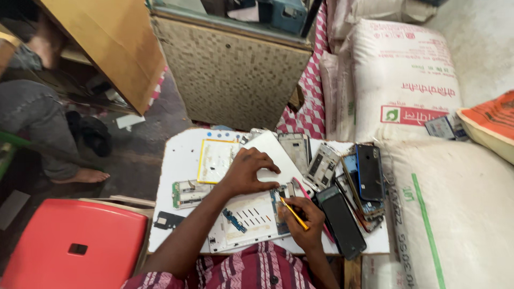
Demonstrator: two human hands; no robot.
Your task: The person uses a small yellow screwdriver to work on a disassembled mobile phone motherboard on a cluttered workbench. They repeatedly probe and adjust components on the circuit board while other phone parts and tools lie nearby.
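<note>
My left hand (247, 172) presses flat, fingers spread, on a large white opened tablet shell (251, 218) lying on a small white table (179, 160). In my right hand (306, 218) I grip a thin yellow-handled tool (293, 213), its tip pointing up-left at a green circuit board (279, 199) along the shell's right edge. A small blue circuit strip (234, 220) lies on the shell below my left forearm.
Several phones and phone frames (353, 182) pile up at the table's right; a dark phone (341, 221) lies nearest. A yellow-edged panel (215, 159) and green-edged frame (188, 193) lie left. Red stool (75, 243) at lower left, white sacks (407, 80) right, another person's foot (85, 175) on floor.
</note>
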